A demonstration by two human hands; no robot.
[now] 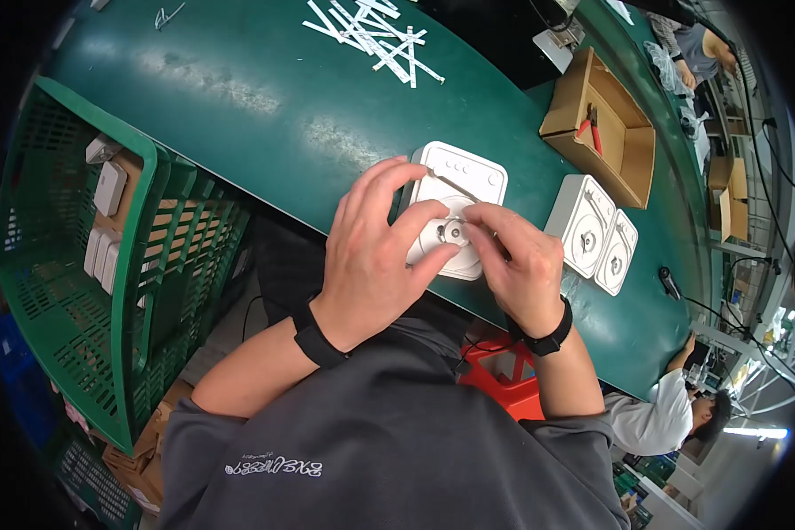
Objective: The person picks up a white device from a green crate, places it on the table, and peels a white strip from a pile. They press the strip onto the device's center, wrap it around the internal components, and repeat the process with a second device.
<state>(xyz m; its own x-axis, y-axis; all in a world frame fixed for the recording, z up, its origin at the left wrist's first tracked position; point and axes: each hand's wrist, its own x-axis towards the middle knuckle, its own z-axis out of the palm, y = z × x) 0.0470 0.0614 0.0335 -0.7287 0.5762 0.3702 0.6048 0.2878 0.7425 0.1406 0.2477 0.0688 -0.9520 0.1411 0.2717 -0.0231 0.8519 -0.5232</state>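
Note:
A white, rounded box shaped like a mini record player (479, 168) sits on the green table right before me, with a tone-arm-like bar and small round knobs on top. My left hand (375, 247) lies over its left side, fingers curled on the box and thumb and index fingertip beside the middle. From the right, my right hand (521, 265) pinches a small round silver part (453, 232) at the centre of the disc between thumb and index finger. My fingers partly cover this part and the disc. Each wrist wears a black band.
Two similar white boxes (585, 225) stand at right, by an open cardboard box (627, 132) with red-handled pliers (592, 130). Paper strips (375, 35) lie at the far edge. A green crate (141, 230) at left holds white boxes. A red stool (503, 380) is below; co-workers sit at right.

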